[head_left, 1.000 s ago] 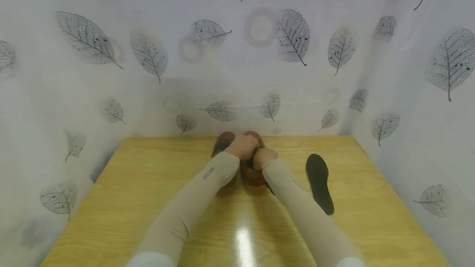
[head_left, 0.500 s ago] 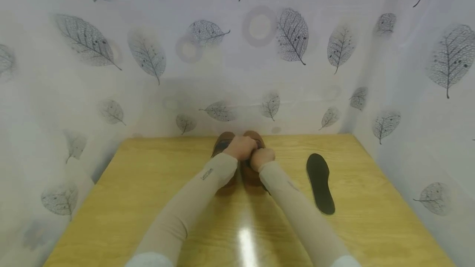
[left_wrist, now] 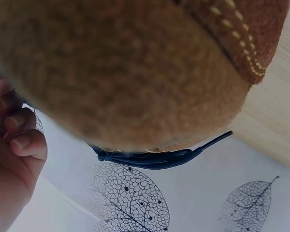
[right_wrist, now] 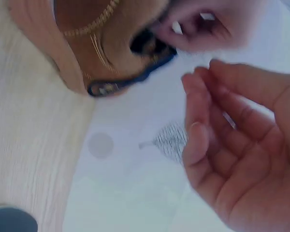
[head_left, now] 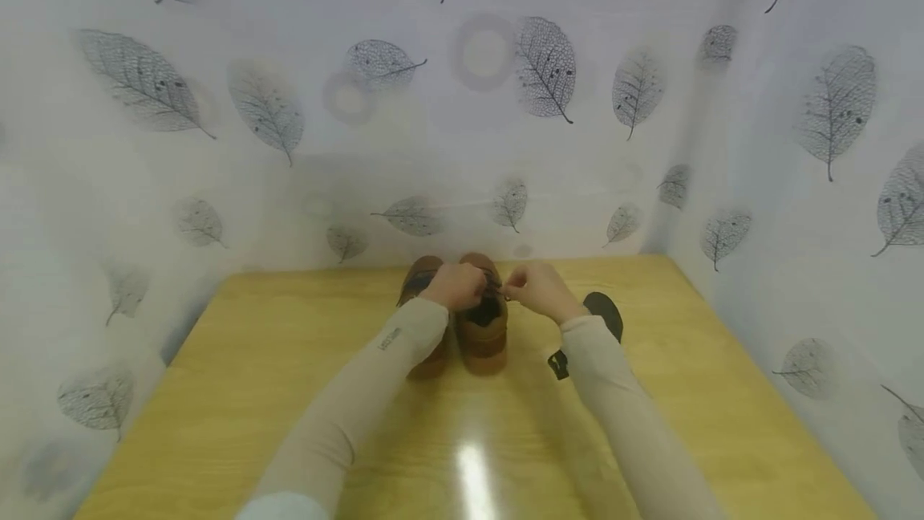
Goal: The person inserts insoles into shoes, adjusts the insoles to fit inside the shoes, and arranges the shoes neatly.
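A pair of brown shoes stands side by side at the back of the table, the right shoe [head_left: 482,343] partly under my hands and the left shoe [head_left: 422,271] half behind my left forearm. Fingers curled, my left hand [head_left: 456,287] pinches at the lacing over the right shoe's opening. Just right of that shoe, my right hand [head_left: 541,289] has thumb and fingertips together on the end of a dark shoelace. The right wrist view shows this lace only blurred. A navy bow [left_wrist: 154,158] shows beyond the suede heel in the left wrist view.
A black insole [head_left: 605,314] lies on the table [head_left: 289,359] to the right, partly covered by my right sleeve. A small black item with white marks [head_left: 558,363] lies beside that sleeve. A leaf-patterned curtain [head_left: 419,143] rises behind the table's back edge.
My right hand has moved right, away from the shoe's opening, and its fingers have come into view. My left hand stays at the laces. The view has turned slightly right.
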Available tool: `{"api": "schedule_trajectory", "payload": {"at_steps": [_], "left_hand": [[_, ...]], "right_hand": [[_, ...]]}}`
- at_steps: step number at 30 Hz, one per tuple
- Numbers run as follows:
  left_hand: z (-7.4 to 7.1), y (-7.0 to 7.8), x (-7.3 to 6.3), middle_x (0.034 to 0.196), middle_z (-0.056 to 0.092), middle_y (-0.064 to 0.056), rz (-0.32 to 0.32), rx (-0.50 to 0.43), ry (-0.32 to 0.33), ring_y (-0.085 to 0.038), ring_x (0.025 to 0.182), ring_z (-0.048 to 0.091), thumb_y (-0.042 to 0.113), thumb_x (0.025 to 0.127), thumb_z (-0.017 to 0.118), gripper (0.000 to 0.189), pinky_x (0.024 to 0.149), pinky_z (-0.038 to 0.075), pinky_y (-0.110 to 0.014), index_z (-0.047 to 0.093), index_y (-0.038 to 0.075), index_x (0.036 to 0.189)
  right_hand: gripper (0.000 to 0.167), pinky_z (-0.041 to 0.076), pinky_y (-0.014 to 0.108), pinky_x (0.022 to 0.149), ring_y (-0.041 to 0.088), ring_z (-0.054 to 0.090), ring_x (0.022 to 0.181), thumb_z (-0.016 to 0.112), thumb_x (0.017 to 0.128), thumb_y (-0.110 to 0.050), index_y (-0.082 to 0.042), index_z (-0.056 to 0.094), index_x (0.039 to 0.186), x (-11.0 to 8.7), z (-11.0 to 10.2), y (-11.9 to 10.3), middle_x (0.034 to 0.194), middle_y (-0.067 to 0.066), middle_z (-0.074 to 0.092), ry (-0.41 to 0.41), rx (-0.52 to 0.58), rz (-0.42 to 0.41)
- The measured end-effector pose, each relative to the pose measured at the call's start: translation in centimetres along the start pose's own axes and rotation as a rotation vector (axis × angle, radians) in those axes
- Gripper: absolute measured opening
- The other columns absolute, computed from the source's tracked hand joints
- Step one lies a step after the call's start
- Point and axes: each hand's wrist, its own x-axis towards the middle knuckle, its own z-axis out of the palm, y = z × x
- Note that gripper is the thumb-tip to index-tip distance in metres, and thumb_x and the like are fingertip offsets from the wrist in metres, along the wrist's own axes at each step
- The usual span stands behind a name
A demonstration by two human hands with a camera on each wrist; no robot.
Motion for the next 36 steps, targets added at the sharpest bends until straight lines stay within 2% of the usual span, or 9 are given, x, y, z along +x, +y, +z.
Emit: {"api": "schedule_trajectory", "payload": {"at_steps": [6, 12, 14, 16, 18, 21, 25, 31, 36], "left_hand": [[-0.4, 0.5, -0.3, 0.064, 0.056, 0.004, 0.012, 0.027, 0.015, -0.013, 0.058, 0.049, 0.013, 0.083, 0.07, 0.018, 0.06, 0.053, -0.036, 0.063, 0.013, 0.067], [-0.3, 0.5, -0.9, 0.075, 0.066, 0.0, -0.013, 0.036, 0.015, -0.016, 0.066, 0.06, 0.017, 0.084, 0.071, 0.009, 0.064, 0.054, -0.038, 0.069, 0.011, 0.077], [-0.3, 0.5, -1.0, 0.077, 0.067, 0.0, -0.013, 0.036, 0.019, -0.017, 0.067, 0.061, 0.017, 0.084, 0.071, 0.008, 0.064, 0.055, -0.038, 0.069, 0.011, 0.079], [-0.4, 0.5, -1.1, 0.078, 0.068, -0.001, -0.014, 0.033, 0.022, -0.017, 0.066, 0.061, 0.018, 0.084, 0.071, 0.008, 0.064, 0.055, -0.037, 0.069, 0.011, 0.08], [-0.6, 0.5, -1.3, 0.077, 0.067, -0.001, -0.013, 0.029, 0.027, -0.016, 0.065, 0.06, 0.017, 0.085, 0.071, 0.009, 0.064, 0.055, -0.037, 0.068, 0.011, 0.079], [-1.1, 0.6, -1.4, 0.076, 0.067, -0.001, -0.019, 0.018, 0.021, -0.016, 0.065, 0.059, 0.019, 0.086, 0.069, 0.011, 0.064, 0.054, -0.038, 0.068, 0.011, 0.079], [-1.7, 0.3, -2.1, 0.075, 0.065, 0.001, -0.036, 0.001, 0.01, -0.015, 0.065, 0.056, 0.021, 0.087, 0.069, 0.012, 0.063, 0.053, -0.037, 0.067, 0.011, 0.08], [-1.6, -0.2, -2.9, 0.068, 0.059, 0.004, -0.048, -0.028, 0.024, -0.013, 0.061, 0.05, 0.021, 0.088, 0.068, 0.016, 0.057, 0.049, -0.032, 0.064, 0.014, 0.074], [-1.4, -0.4, -3.8, 0.066, 0.058, 0.006, -0.057, -0.06, 0.056, -0.012, 0.058, 0.05, 0.019, 0.088, 0.067, 0.019, 0.055, 0.049, -0.032, 0.063, 0.015, 0.07]], "right_hand": [[0.024, 0.053, 0.042, 0.073, 0.025, 0.064, 0.078, 0.06, 0.093, -0.016, 0.006, 0.069, 0.098, -4.0, -1.9, 2.0, 0.092, 0.016, 0.068, 0.105, 0.069, 0.2], [0.031, 0.05, 0.032, 0.057, 0.016, 0.054, 0.057, 0.062, 0.09, -0.017, 0.014, 0.065, 0.086, -6.9, -1.8, 5.8, 0.066, 0.009, 0.06, 0.075, 0.04, 0.411], [0.037, 0.054, 0.037, 0.065, 0.028, 0.061, 0.064, 0.062, 0.09, -0.017, 0.02, 0.061, 0.09, -7.6, -1.7, 7.1, 0.074, 0.022, 0.062, 0.07, 0.007, 0.474], [0.047, 0.054, 0.046, 0.078, 0.042, 0.063, 0.082, 0.062, 0.09, -0.021, 0.025, 0.055, 0.099, -8.2, -1.4, 8.3, 0.093, 0.035, 0.061, 0.064, -0.03, 0.541], [0.061, 0.045, 0.057, 0.092, 0.054, 0.052, 0.104, 0.062, 0.09, -0.028, 0.027, 0.048, 0.113, -8.6, -1.1, 9.2, 0.115, 0.043, 0.052, 0.042, -0.069, 0.6], [0.075, 0.038, 0.062, 0.095, 0.059, 0.04, 0.113, 0.061, 0.089, -0.041, 0.024, 0.045, 0.122, -8.7, -0.3, 10.3, 0.121, 0.046, 0.043, -0.008, -0.114, 0.688], [0.08, 0.042, 0.062, 0.089, 0.059, 0.033, 0.112, 0.063, 0.087, -0.048, 0.022, 0.047, 0.122, -8.1, 0.8, 10.4, 0.117, 0.049, 0.033, -0.01, -0.092, 0.754], [0.077, 0.043, 0.057, 0.084, 0.05, 0.036, 0.104, 0.067, 0.085, -0.045, 0.023, 0.048, 0.116, -7.4, 2.0, 10.0, 0.112, 0.041, 0.032, 0.085, -0.091, 0.814], [0.066, 0.045, 0.056, 0.083, 0.049, 0.041, 0.102, 0.065, 0.088, -0.037, 0.024, 0.049, 0.111, -7.2, 2.7, 10.3, 0.107, 0.039, 0.038, 0.18, -0.105, 0.807]]}}
